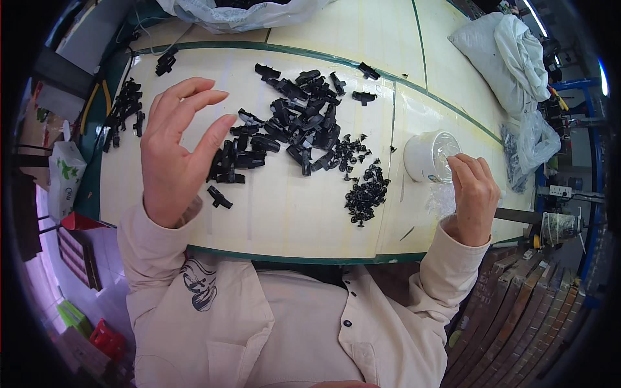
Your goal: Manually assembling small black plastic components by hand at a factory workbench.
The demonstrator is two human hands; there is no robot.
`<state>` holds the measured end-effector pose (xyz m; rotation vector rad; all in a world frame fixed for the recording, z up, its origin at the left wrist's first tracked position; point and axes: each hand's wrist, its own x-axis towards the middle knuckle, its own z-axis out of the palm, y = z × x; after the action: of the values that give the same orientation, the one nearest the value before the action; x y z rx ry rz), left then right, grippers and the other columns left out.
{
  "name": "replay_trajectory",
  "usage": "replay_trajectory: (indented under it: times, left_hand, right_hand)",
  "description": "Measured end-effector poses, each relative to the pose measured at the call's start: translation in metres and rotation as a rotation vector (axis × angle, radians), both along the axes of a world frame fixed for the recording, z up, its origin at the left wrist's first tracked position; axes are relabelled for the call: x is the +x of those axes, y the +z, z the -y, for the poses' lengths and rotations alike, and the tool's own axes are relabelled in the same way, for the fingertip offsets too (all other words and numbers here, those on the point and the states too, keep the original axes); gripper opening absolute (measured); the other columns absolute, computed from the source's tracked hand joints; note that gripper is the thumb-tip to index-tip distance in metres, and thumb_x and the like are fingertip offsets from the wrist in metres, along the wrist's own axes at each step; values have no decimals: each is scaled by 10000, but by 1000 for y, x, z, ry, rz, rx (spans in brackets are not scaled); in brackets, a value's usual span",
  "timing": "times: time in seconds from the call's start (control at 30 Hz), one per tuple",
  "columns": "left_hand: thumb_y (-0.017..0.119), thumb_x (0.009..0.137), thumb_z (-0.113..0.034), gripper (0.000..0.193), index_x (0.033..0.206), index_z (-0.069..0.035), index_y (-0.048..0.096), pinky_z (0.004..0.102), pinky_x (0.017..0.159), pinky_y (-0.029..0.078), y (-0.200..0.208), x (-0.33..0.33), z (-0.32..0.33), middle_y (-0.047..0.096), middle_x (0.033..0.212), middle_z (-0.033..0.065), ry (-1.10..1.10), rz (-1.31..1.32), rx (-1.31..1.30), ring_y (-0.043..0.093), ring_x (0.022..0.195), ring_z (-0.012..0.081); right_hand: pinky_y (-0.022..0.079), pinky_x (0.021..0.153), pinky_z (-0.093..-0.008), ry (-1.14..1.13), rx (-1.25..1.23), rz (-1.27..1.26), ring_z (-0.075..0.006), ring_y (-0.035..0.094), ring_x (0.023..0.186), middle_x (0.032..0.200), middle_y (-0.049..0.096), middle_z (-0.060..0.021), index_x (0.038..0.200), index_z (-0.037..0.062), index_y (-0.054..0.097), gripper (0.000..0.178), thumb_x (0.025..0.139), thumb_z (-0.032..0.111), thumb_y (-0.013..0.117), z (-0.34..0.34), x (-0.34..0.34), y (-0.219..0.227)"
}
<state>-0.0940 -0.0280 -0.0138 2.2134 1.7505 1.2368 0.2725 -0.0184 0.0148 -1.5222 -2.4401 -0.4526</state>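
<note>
My left hand (178, 149) hovers above the pale table (284, 213) with fingers spread and nothing in it, just left of a heap of black plastic clips (294, 123). One loose clip (219, 198) lies right below its palm. My right hand (474, 194) is curled at the rim of a white round container (428, 155), pinching a piece of clear plastic film (444, 199). A heap of small black fasteners (366, 191) lies between the two hands.
A smaller cluster of black parts (126, 110) lies at the table's left edge, near yellow-handled pliers (96, 97). Plastic bags (511, 58) sit at the far right and at the top (239, 13). A tissue pack (65, 174) stands left of the table.
</note>
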Motion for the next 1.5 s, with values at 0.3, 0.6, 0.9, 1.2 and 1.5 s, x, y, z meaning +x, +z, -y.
replay_trajectory:
  times: [0.3, 0.6, 0.9, 1.2, 1.5]
  left_hand:
    - [645, 801, -143, 232, 991, -12, 619, 255, 721, 428, -4, -56, 26, 584, 1039, 80, 162, 45, -481, 541, 933, 167]
    - [710, 744, -225, 265, 891, -22, 625, 309, 656, 465, -16, -54, 51, 579, 821, 95, 26, 40, -684, 571, 732, 227]
    - [733, 657, -94, 233, 866, -64, 635, 313, 692, 465, -48, -32, 78, 523, 846, 50, -111, 58, -478, 543, 819, 205]
    - [649, 763, 32, 221, 973, -36, 662, 271, 637, 484, -20, -4, 38, 633, 838, 83, -590, 466, -417, 625, 767, 202]
    - [622, 825, -31, 270, 1087, 10, 571, 246, 724, 525, -18, 26, 10, 624, 954, 61, -620, 1122, -989, 603, 889, 99]
  right_hand:
    - [479, 613, -323, 102, -43, -53, -238, 577, 735, 842, 632, -72, 824, 22, 621, 165, 669, -33, 624, -14, 6, -11]
    - [450, 638, -293, 163, 114, -573, -235, 590, 716, 859, 660, -161, 893, -51, 657, 212, 701, -140, 635, 17, -47, -6]
    - [420, 572, -236, 397, -325, -944, -192, 557, 654, 824, 664, -138, 864, -30, 663, 246, 651, -152, 655, 19, -127, -44]
    - [502, 695, -267, 475, -730, -1450, -213, 629, 799, 877, 652, -171, 900, -31, 653, 233, 710, -159, 609, 30, -133, -49]
    - [508, 734, -259, 485, -767, -1436, -194, 633, 843, 946, 640, -163, 937, -31, 644, 221, 743, -135, 620, 37, -135, -55]
